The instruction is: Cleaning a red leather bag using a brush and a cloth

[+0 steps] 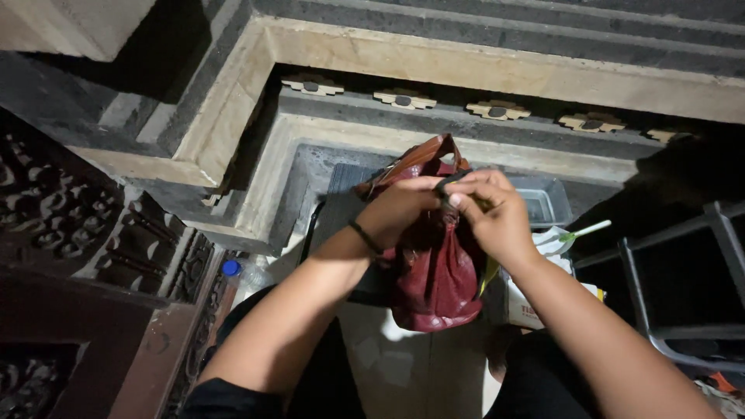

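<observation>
Here, near, at centre: red bag (pixel 434 271), soft, slumping leather, probably light; best taken at its gathered top or handle. Just above: left hand (pixel 400 211) curled on the bag's mouth; right hand (pixel 497 217) with fingers (pixel 466 200) pinched shut around a small dark item. Farther right: clear tub (pixel 547 203).

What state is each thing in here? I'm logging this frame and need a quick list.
Red bag: upright, mouth gathered under both hands.
Left hand: closed on the bag's top.
Right hand: pinching a small dark item at the bag's mouth.
Clear tub: open, behind the bag.
Plastic bottle: blue cap on, standing at left.
Black wristband: worn on the left wrist.
</observation>
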